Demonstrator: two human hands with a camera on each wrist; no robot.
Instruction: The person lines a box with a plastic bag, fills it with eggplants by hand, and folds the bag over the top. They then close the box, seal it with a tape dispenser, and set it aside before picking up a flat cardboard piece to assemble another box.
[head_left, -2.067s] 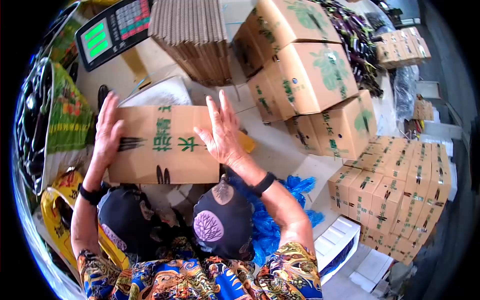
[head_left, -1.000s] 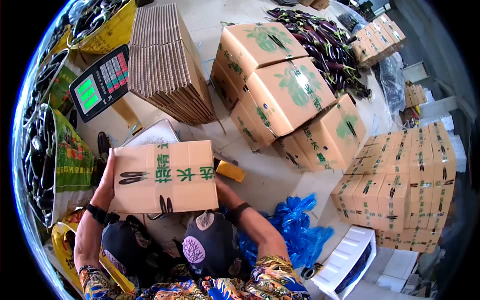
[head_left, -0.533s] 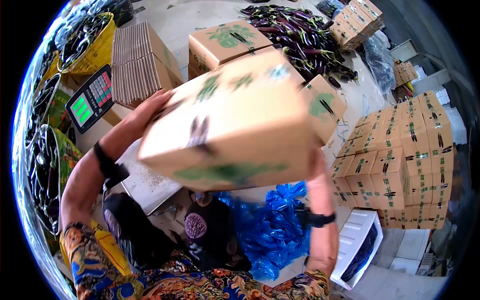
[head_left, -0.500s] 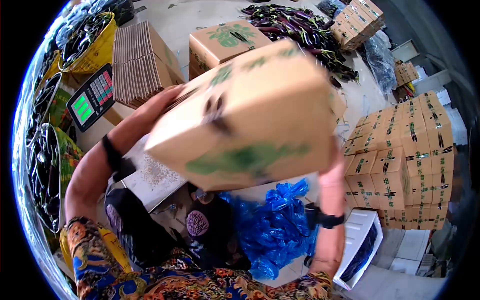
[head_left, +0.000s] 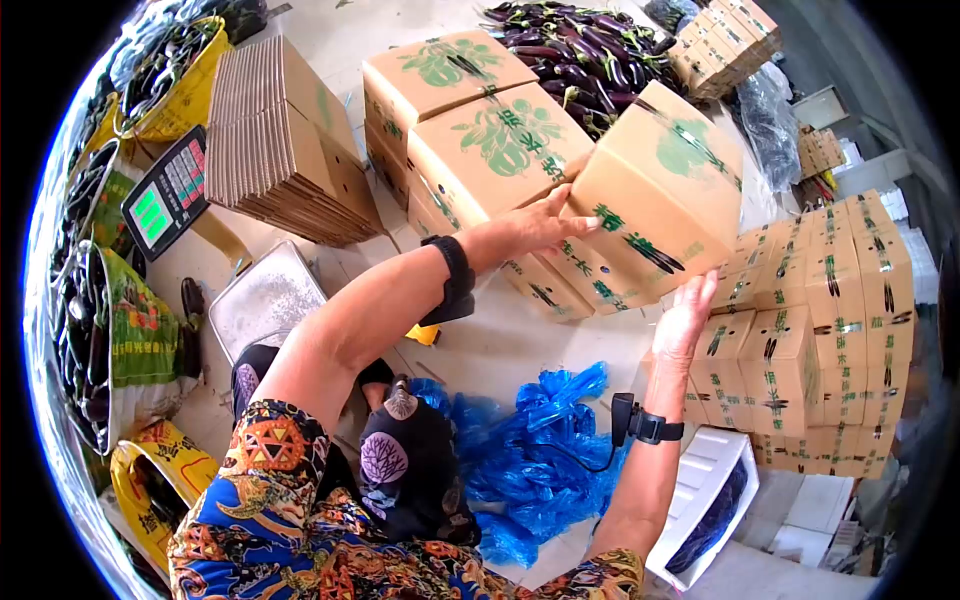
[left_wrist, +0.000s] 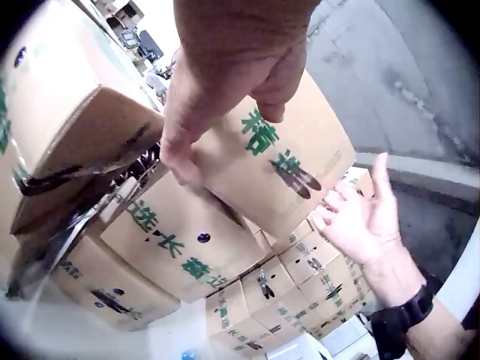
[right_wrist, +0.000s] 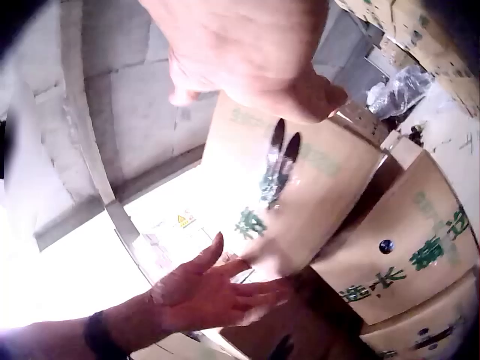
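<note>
A taped cardboard box (head_left: 655, 185) with green print sits tilted on the right part of the box stack (head_left: 500, 140). My left hand (head_left: 545, 228) lies along its left edge, fingers extended and touching it; the left wrist view shows this hand (left_wrist: 225, 82) over the same box (left_wrist: 277, 161). My right hand (head_left: 685, 318) is by the box's near lower corner, palm facing up and fingers loosely bent, with nothing gripped. In the right wrist view, my right hand (right_wrist: 247, 52) is above the box (right_wrist: 300, 180), and my left hand (right_wrist: 217, 296) shows spread fingers.
A larger pile of taped boxes (head_left: 830, 330) stands to the right. Loose eggplants (head_left: 590, 50) lie behind the stack. Folded cartons (head_left: 285, 150), a scale display (head_left: 165, 195) and its plate (head_left: 265, 300) are on the left. Blue plastic (head_left: 540, 450) and a white foam box (head_left: 705, 500) are nearer.
The box has moved from in front of me to the right, onto the stack, and turned. Both hands travelled with it; the right hand's grip has loosened.
</note>
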